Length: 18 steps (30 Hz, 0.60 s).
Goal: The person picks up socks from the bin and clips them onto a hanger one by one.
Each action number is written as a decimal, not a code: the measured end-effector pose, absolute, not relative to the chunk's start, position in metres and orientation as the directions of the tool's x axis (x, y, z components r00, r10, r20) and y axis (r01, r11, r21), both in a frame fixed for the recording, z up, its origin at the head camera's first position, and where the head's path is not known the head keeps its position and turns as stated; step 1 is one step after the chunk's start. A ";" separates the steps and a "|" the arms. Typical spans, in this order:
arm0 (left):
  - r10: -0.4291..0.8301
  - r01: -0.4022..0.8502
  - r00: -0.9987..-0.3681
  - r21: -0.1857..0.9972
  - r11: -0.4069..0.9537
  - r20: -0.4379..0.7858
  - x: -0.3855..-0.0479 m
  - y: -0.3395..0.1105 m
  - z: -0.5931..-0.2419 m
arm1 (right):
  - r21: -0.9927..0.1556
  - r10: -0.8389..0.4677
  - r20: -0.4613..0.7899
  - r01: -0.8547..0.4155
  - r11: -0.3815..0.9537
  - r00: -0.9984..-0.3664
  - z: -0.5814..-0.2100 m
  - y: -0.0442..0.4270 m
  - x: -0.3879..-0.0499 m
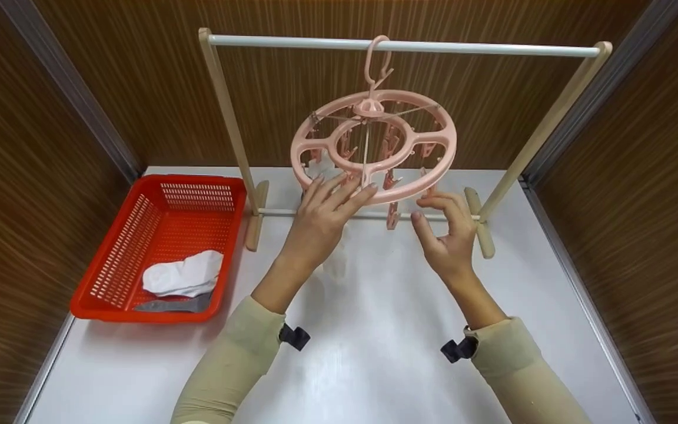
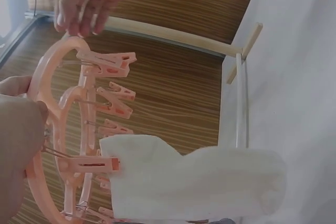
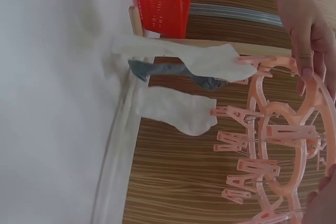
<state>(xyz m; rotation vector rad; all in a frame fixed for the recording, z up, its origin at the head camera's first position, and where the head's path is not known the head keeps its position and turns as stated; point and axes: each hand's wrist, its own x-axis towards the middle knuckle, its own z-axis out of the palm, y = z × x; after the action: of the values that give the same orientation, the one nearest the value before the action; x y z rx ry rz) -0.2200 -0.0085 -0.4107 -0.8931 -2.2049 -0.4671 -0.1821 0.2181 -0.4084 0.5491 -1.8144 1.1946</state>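
A pink round clip hanger (image 1: 449,138) hangs by its hook from a rack's white bar. My left hand (image 1: 320,221) holds the near left rim, thumb and fingers on either side of it in the right wrist view. My right hand (image 1: 454,235) is by the near right rim, thumb and fingers apart with nothing between them. Two white socks, a nearer one (image 3: 205,59) and another one (image 3: 178,109), hang from clips, with a grey sock (image 3: 173,70) between them. In the left wrist view, a clothespin (image 2: 92,164) grips a white sock (image 2: 194,182). Several other clips (image 3: 260,166) hang without socks.
A red basket (image 1: 234,235) stands at the left, holding white socks (image 1: 183,274) and a grey sock (image 1: 177,303). The rack's wooden posts (image 1: 227,112) rise on both sides of the hanger, with a low white rod (image 1: 445,217) joining them. Wood-grain panels (image 1: 639,194) surround the white table (image 1: 339,365).
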 end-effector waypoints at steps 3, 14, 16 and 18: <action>0.463 0.713 -0.521 0.067 0.698 0.717 -0.220 -0.009 -0.410 | -0.640 0.065 0.744 -0.682 0.354 -0.665 -0.405 0.216 -0.177; 0.465 0.716 -0.524 0.073 0.695 0.714 -0.221 -0.011 -0.409 | -0.866 -0.184 0.439 -0.469 0.173 -0.879 -0.431 0.225 -0.206; 0.466 0.716 -0.520 0.068 0.695 0.716 -0.221 -0.011 -0.408 | -0.868 -0.189 0.436 -0.467 0.170 -0.880 -0.432 0.223 -0.208; 0.467 0.714 -0.521 0.064 0.697 0.714 -0.220 -0.012 -0.407 | -0.872 -0.184 0.432 -0.461 0.164 -0.883 -0.431 0.222 -0.209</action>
<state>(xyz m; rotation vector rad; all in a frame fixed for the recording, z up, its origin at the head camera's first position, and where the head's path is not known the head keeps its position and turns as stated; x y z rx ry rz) -0.2203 -0.0118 -0.4072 -0.8976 -2.2153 -0.4616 -0.2090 0.2222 -0.4315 0.6265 -2.2135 1.7895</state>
